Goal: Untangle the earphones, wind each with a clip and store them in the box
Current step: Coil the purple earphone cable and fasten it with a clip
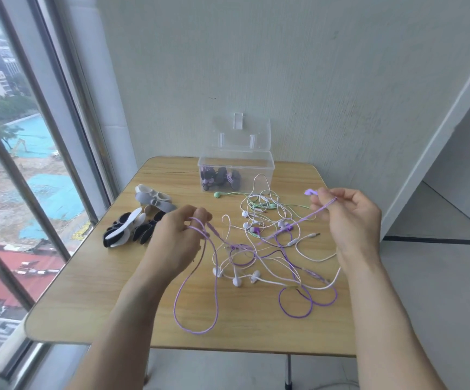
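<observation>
A light purple earphone cable (197,299) runs between both of my hands above the wooden table (87,299). My left hand (177,240) pinches loops of it, and a long loop hangs down to the table. My right hand (349,218) grips the cable's other end, with a purple earbud (310,192) sticking out past my fingers. Under and between the hands lies a tangle of white, purple and green earphones (267,249). The clear plastic box (236,171) stands open at the table's far edge, with wound earphones inside.
A pile of black, white and grey cable clips (141,218) lies at the table's left side, near a large window (17,164). A wall stands right behind the box. The table's near left corner holds nothing.
</observation>
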Demonstrator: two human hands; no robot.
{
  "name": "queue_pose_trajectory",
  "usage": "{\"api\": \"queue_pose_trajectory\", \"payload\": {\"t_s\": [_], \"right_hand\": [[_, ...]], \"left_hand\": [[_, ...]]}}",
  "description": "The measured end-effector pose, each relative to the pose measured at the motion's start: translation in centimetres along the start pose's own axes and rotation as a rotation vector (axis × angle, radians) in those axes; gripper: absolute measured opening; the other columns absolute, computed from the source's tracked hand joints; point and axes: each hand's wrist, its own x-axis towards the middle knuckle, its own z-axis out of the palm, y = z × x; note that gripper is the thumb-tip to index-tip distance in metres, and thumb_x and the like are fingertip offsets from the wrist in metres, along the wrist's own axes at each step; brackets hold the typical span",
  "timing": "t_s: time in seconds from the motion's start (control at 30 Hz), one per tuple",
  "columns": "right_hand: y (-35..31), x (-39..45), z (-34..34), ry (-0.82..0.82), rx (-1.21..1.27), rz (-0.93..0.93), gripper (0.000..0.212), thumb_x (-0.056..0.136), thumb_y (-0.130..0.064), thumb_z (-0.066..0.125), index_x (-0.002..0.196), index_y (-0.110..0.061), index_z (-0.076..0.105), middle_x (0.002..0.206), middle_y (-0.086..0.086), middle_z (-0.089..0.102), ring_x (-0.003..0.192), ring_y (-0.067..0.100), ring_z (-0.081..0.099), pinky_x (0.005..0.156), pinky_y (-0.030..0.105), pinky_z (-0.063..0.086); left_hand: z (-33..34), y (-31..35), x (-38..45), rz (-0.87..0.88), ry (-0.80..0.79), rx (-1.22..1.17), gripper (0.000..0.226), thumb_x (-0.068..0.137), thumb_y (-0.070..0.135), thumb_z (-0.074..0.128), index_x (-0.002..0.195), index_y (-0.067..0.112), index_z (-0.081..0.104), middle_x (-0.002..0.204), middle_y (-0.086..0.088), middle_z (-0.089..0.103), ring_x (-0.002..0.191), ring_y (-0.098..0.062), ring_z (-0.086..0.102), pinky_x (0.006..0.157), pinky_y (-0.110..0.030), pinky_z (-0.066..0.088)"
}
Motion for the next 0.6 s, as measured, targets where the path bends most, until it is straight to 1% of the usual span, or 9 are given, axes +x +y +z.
{"api": "queue_pose_trajectory", "payload": {"t_s": [0.07, 0.13, 0.17, 0.27, 0.33, 0.4, 0.47, 0.53, 0.6], "right_hand": [[-0.1, 0.3, -0.6, 0.019, -0.038, 0.02, 0.011, 0.091, -0.007, 0.069, 0.089, -0.011, 0.059, 0.083, 0.012, 0.076, 0.065, 0.017, 0.072, 0.064, 0.027, 0.058], [0.0, 0.5, -1.6, 0.009, -0.219, 0.032, 0.012, 0.089, -0.003, 0.068, 0.088, -0.013, 0.061, 0.079, 0.01, 0.073, 0.051, 0.015, 0.068, 0.049, 0.023, 0.052], [0.2, 0.6, -2.1, -0.016, -0.331, 0.046, 0.012, 0.088, -0.002, 0.068, 0.088, -0.013, 0.063, 0.08, 0.007, 0.072, 0.047, 0.017, 0.066, 0.047, 0.025, 0.05], [0.0, 0.6, -3.3, -0.081, -0.497, 0.131, 0.009, 0.085, -0.007, 0.069, 0.09, -0.015, 0.069, 0.08, 0.002, 0.072, 0.053, 0.022, 0.059, 0.051, 0.031, 0.052], [-0.8, 0.3, -3.7, -0.065, -0.519, 0.146, 0.007, 0.086, -0.008, 0.067, 0.088, -0.013, 0.071, 0.071, 0.001, 0.067, 0.055, 0.018, 0.056, 0.048, 0.025, 0.046], [-1.6, 0.2, -4.2, 0.012, -0.43, 0.111, 0.01, 0.089, -0.004, 0.06, 0.09, -0.008, 0.069, 0.063, 0.002, 0.054, 0.038, 0.011, 0.052, 0.037, 0.019, 0.038], [-2.5, 0.1, -5.1, 0.143, -0.317, 0.077, 0.015, 0.092, -0.001, 0.054, 0.096, -0.007, 0.067, 0.064, 0.006, 0.045, 0.025, 0.004, 0.042, 0.031, 0.014, 0.032], [-2.9, 0.2, -6.1, 0.203, -0.312, 0.077, 0.018, 0.09, -0.005, 0.052, 0.099, -0.01, 0.067, 0.065, 0.008, 0.044, 0.027, 0.008, 0.044, 0.032, 0.017, 0.032], [-2.9, 0.3, -6.9, 0.165, -0.431, 0.126, 0.019, 0.086, -0.012, 0.054, 0.097, -0.017, 0.069, 0.067, 0.006, 0.048, 0.041, 0.021, 0.049, 0.044, 0.023, 0.037]], "left_hand": [[-0.6, -0.2, 0.2, -0.071, 0.028, -0.012, 0.019, 0.1, 0.029, 0.05, 0.095, 0.022, 0.067, 0.078, 0.0, 0.074, 0.071, -0.022, 0.072, 0.065, -0.046, 0.06], [-1.3, -0.5, 0.3, -0.158, 0.018, 0.05, 0.01, 0.093, 0.015, 0.052, 0.099, 0.017, 0.059, 0.074, -0.004, 0.073, 0.063, -0.019, 0.07, 0.057, -0.037, 0.052], [-1.7, -0.7, 0.4, -0.203, -0.003, 0.1, 0.013, 0.089, 0.011, 0.051, 0.1, 0.016, 0.054, 0.075, -0.006, 0.073, 0.063, -0.019, 0.07, 0.057, -0.033, 0.049], [-2.6, -1.1, 0.2, -0.277, -0.097, 0.188, 0.012, 0.088, 0.009, 0.046, 0.099, 0.014, 0.048, 0.082, -0.009, 0.071, 0.059, -0.021, 0.065, 0.055, -0.029, 0.044], [-3.1, -1.0, 0.1, -0.292, -0.128, 0.176, 0.012, 0.09, 0.008, 0.045, 0.099, 0.011, 0.051, 0.081, -0.011, 0.069, 0.054, -0.022, 0.06, 0.053, -0.03, 0.042], [-3.7, -0.9, 0.1, -0.293, -0.075, 0.092, 0.015, 0.09, 0.006, 0.046, 0.1, 0.004, 0.056, 0.074, -0.011, 0.066, 0.05, -0.022, 0.056, 0.051, -0.03, 0.039], [-4.1, -0.8, 0.0, -0.306, 0.028, 0.006, 0.015, 0.088, 0.004, 0.047, 0.098, -0.001, 0.058, 0.059, -0.013, 0.06, 0.048, -0.023, 0.049, 0.05, -0.029, 0.036], [-4.3, -0.7, 0.1, -0.31, 0.124, -0.039, 0.016, 0.089, 0.009, 0.05, 0.101, 0.003, 0.057, 0.052, -0.016, 0.06, 0.049, -0.025, 0.047, 0.053, -0.031, 0.037], [-4.2, -0.8, 0.0, -0.284, 0.179, 0.007, 0.019, 0.094, 0.025, 0.051, 0.108, 0.012, 0.055, 0.063, -0.017, 0.066, 0.049, -0.023, 0.052, 0.056, -0.032, 0.04]]}}
